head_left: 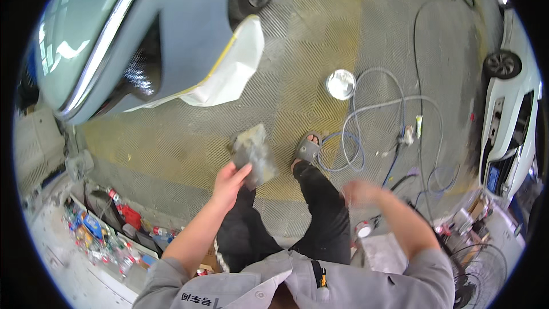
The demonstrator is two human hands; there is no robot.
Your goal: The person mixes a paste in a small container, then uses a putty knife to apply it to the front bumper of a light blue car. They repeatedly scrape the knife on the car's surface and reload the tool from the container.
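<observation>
My left hand (231,182) grips the near end of a flat grey plate (249,154) with pale smears on it, held out over my legs. My right hand (360,193) is beside my right thigh, smeared by motion, so its fingers are unclear. A sandalled foot (307,147) shows below. In front stands a pale blue-grey car (194,34), with white masking sheet (231,71) and yellow tape along its lower edge.
A white tub (341,84) and looping hoses (394,103) lie on the ridged floor (297,40) to the right. A white car (509,120) stands at the far right. Bottles and clutter (94,234) line the lower left; a wire fan (477,269) sits at the lower right.
</observation>
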